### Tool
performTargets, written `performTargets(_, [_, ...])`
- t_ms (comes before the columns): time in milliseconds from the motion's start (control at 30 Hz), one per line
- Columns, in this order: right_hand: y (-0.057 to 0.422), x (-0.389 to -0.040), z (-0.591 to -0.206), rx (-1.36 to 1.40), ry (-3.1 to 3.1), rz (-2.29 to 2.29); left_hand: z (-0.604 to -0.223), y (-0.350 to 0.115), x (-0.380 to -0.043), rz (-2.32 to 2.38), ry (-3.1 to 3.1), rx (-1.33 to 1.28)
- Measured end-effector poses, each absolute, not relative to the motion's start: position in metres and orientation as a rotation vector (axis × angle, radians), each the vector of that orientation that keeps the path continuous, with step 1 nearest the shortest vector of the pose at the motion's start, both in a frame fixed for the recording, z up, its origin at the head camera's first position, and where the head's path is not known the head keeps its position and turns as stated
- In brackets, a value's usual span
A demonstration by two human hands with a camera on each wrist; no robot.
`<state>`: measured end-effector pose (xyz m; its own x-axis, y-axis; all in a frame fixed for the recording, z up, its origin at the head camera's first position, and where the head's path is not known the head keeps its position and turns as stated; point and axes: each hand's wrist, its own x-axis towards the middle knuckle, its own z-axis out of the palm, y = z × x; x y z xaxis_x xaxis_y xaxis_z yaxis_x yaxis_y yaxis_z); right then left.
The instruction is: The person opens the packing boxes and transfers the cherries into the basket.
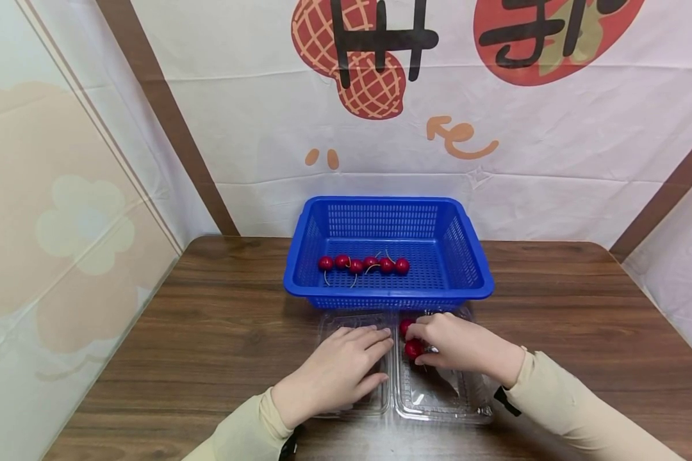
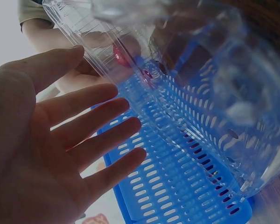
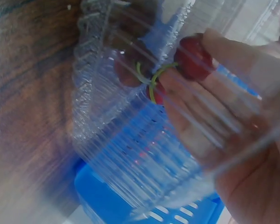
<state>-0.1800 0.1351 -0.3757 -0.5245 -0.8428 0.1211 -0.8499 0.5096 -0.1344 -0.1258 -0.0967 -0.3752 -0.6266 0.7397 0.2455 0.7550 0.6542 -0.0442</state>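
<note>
A clear plastic clamshell box (image 1: 438,410) lies unfolded on the table, its two halves side by side. Inside the right half, my right hand (image 1: 452,342) pinches a red cherry (image 3: 194,57) with a green stem between thumb and fingers. Another cherry (image 1: 405,327) sits just behind it in the same half, at the inner side. My left hand (image 1: 340,368) lies over the left half (image 1: 327,326), palm down. In the left wrist view its fingers (image 2: 114,170) are extended, holding nothing, beside the clear plastic wall.
Behind the box stands a blue perforated basket (image 1: 389,293), with a row of several stemmed cherries (image 1: 355,266) on its floor. The wooden table (image 1: 219,358) runs to a printed fabric backdrop (image 1: 254,128) at the rear.
</note>
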Motion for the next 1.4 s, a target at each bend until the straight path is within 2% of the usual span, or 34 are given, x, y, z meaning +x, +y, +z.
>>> performTargets(1400, [0.149, -0.176, -0.329, 1.478, -2.579, 0.312, -0.377, -0.097, -0.126, -0.09, -2.582, -1.219])
